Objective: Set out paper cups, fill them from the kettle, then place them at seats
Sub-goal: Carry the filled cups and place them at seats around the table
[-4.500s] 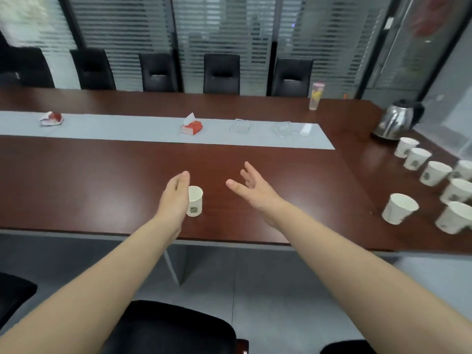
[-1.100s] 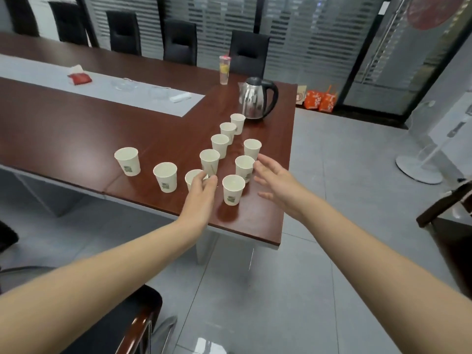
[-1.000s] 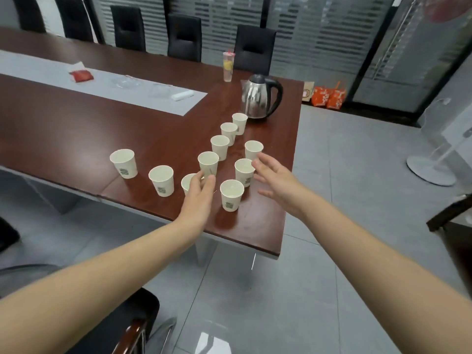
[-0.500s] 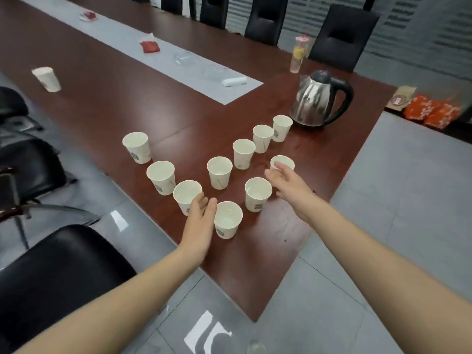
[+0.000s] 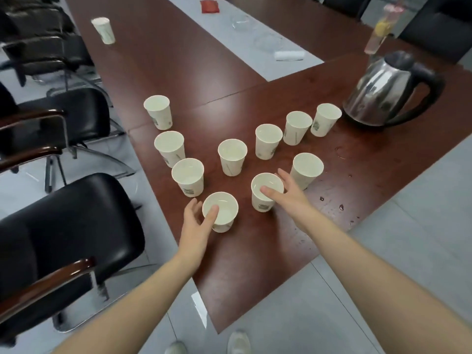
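Observation:
Several filled white paper cups stand in a V on the brown table [image 5: 255, 251] near its corner. My left hand [image 5: 195, 223] wraps the nearest cup [image 5: 223, 209], thumb on its rim. My right hand [image 5: 288, 198] grips the cup beside it [image 5: 263, 190], thumb on the front, fingers behind. Both cups rest on the table. Another cup [image 5: 307, 166] sits just behind my right hand. A steel kettle [image 5: 385, 90] with a black handle stands at the far right. One lone cup [image 5: 103, 29] sits far up the table's left edge.
Black chairs [image 5: 63, 226] line the left side of the table. Water drops [image 5: 339, 198] spot the wood right of the cups. A grey runner [image 5: 242, 37] carries a red packet, glass dishes and a white roll. A drink bottle [image 5: 380, 29] stands behind the kettle.
I have come closer to the table corner. Both hands have moved forward and closed around the two nearest cups, which were untouched before.

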Available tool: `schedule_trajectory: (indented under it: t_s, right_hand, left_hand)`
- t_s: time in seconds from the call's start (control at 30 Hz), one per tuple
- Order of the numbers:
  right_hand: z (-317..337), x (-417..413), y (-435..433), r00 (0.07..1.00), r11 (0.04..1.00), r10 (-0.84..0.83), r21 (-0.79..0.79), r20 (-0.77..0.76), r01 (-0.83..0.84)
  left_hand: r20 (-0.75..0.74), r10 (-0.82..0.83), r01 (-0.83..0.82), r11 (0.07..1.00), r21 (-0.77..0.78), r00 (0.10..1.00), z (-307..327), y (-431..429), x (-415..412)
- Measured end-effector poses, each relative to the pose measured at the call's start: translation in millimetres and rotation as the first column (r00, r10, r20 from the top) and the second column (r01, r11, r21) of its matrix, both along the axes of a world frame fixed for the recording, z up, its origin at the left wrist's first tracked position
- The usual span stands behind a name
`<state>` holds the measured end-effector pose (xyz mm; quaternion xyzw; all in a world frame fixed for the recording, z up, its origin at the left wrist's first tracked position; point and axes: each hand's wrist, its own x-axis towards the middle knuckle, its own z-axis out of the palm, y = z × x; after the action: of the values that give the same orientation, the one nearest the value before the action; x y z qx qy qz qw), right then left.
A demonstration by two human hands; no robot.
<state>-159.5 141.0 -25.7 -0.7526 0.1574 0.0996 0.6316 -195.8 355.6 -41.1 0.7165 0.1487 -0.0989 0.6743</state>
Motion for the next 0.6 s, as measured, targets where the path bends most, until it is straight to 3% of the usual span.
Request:
schedule_trajectory:
  t_s: [0.6]
  right_hand:
    - [-38.2,15.1,-10.2,0.985,0.986,0.162,0.028,0.055,-0.164]
  left_hand:
    - [0.071,-0.124,0.118,0.99,0.082,0.99,-43.0,-11.7,15.4]
